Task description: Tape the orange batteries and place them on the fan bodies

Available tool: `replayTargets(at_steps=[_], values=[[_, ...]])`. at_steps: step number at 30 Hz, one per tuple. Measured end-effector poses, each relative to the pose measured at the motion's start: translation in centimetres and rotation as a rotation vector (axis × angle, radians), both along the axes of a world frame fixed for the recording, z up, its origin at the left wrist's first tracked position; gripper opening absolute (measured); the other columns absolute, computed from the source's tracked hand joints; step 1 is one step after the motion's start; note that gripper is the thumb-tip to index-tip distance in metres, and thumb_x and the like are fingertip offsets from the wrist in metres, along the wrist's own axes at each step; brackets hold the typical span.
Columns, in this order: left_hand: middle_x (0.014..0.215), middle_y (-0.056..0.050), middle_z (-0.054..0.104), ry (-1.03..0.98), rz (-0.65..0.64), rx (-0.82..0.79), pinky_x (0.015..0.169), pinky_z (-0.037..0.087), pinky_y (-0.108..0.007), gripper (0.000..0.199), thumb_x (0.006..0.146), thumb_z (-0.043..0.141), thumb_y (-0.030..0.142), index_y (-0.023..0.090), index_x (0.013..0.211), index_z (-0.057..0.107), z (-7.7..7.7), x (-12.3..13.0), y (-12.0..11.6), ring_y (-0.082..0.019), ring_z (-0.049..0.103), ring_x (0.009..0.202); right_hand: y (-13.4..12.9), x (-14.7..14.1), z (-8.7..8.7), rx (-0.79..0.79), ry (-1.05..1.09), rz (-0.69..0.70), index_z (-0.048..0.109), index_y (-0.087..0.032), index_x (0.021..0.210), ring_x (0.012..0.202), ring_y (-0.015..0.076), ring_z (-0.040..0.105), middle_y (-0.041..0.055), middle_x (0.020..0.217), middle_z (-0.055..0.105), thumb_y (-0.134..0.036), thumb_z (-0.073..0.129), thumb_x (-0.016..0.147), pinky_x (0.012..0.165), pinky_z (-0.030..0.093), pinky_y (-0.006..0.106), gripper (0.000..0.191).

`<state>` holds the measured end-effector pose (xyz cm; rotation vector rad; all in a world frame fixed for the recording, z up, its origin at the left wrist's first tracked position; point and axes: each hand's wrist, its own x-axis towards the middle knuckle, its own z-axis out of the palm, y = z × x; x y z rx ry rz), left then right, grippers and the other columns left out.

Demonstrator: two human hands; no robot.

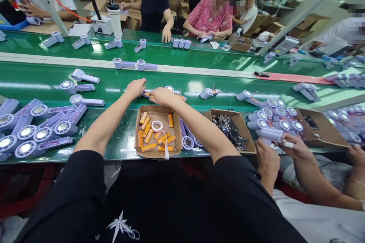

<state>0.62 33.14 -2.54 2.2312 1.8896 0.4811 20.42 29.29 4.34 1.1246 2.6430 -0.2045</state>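
Observation:
Over the green belt, my left hand [136, 88] curls its fingers at the left end of a lilac handheld fan housing [146, 94] with an orange strip showing in it. My right hand [162, 95] is closed over the same housing, its fingertips partly hidden. Just beyond my right wrist lies another fan housing [180, 97] with orange in its handle. Below my hands stands a cardboard tray [137, 129] holding several orange battery cells [148, 136] and a white tape roll [157, 125]. Fan parts [187, 142] lie partly under my right forearm.
Many fan housings [45, 134] are piled at left. Right of me are a box of black circuit parts [229, 129] and a co-worker's hands [268, 159] holding a fan. More fans [116, 63] sit along the belt's divider. Co-workers stand across the line.

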Motion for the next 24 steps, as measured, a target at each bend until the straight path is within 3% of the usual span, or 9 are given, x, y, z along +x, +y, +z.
replayTargets(at_steps=[2,4,5,7,10,12,17,20,24], values=[[0.136,-0.015,0.077,-0.006,-0.159,0.076,0.112,0.049,-0.042,0.03,0.105,0.059,0.029,0.02,0.13,0.075,0.4,1.2,-4.0,-0.03,0.068,0.128,-4.6,3.1,0.3,0.009,0.014,-0.047,0.083,-0.016,0.128,0.114,0.0368,0.079,0.0224,0.125,0.083,-0.057,0.041,0.115,0.094,0.055,0.042,0.06],[0.123,-0.012,0.081,0.015,-0.498,0.123,0.109,0.052,-0.041,0.029,0.109,0.059,0.042,0.022,0.119,0.078,0.2,2.5,-8.8,-0.028,0.071,0.119,-9.3,5.5,-0.2,-0.042,-0.038,-0.048,0.087,-0.015,0.11,0.107,0.0375,0.081,0.0222,0.11,0.085,-0.075,0.046,0.109,0.095,0.054,0.043,0.072],[0.118,-0.01,0.082,0.052,-0.642,0.122,0.108,0.053,-0.042,0.03,0.108,0.063,0.047,0.023,0.114,0.079,0.0,3.2,-11.1,-0.028,0.072,0.117,-11.2,6.2,-0.7,-0.067,-0.059,-0.039,0.088,-0.014,0.107,0.106,0.0378,0.081,0.0225,0.107,0.086,-0.077,0.049,0.107,0.098,0.053,0.045,0.074],[0.114,-0.012,0.082,0.165,-0.731,0.126,0.112,0.052,-0.046,0.029,0.103,0.073,0.046,0.02,0.111,0.08,-0.6,4.5,-14.6,-0.031,0.071,0.119,-13.8,7.0,-1.7,-0.097,-0.09,-0.03,0.087,-0.011,0.109,0.107,0.038,0.081,0.0236,0.105,0.086,-0.069,0.052,0.109,0.105,0.049,0.047,0.068],[0.112,-0.016,0.081,0.276,-0.657,0.104,0.111,0.055,-0.049,0.014,0.099,0.076,0.027,0.016,0.106,0.081,-1.1,5.4,-17.0,-0.034,0.072,0.122,-14.8,7.3,-2.7,-0.124,-0.096,-0.059,0.087,-0.011,0.109,0.106,0.0355,0.082,0.0225,0.105,0.086,-0.044,0.051,0.113,0.101,0.047,0.045,0.049],[0.111,-0.016,0.081,0.239,-0.639,0.12,0.109,0.058,-0.051,0.01,0.101,0.072,0.023,0.017,0.103,0.081,-1.0,5.0,-17.6,-0.034,0.073,0.12,-14.8,7.8,-2.6,-0.148,-0.005,-0.023,0.086,-0.014,0.102,0.098,0.0317,0.081,0.0184,0.1,0.086,-0.033,0.052,0.111,0.092,0.047,0.042,0.041],[0.12,-0.011,0.082,0.06,-0.558,0.315,0.119,0.059,-0.06,0.015,0.103,0.067,0.017,0.021,0.111,0.078,1.3,1.0,-20.8,-0.038,0.065,0.141,-16.0,9.7,-1.7,-0.346,0.41,0.313,0.083,-0.022,0.087,0.079,0.0211,0.074,0.0068,0.087,0.084,-0.033,0.058,0.112,0.078,0.045,0.034,0.037],[0.132,-0.008,0.081,0.002,-0.542,0.344,0.122,0.058,-0.06,0.028,0.101,0.065,0.01,0.024,0.121,0.078,2.2,-0.7,-23.3,-0.035,0.063,0.145,-15.1,9.4,-2.2,-0.402,0.378,0.359,0.086,-0.022,0.1,0.085,0.0199,0.073,0.0065,0.096,0.085,-0.036,0.064,0.112,0.078,0.047,0.032,0.028],[0.125,-0.008,0.083,-0.05,-0.475,0.396,0.11,0.065,-0.054,0.032,0.103,0.062,0.008,0.026,0.124,0.079,1.7,-0.5,-24.9,-0.032,0.069,0.135,-11.7,6.4,-4.0,-0.132,0.154,0.221,0.078,-0.016,0.137,0.119,0.0293,0.07,0.0171,0.124,0.081,-0.017,0.058,0.111,0.1,0.049,0.04,0.033]])
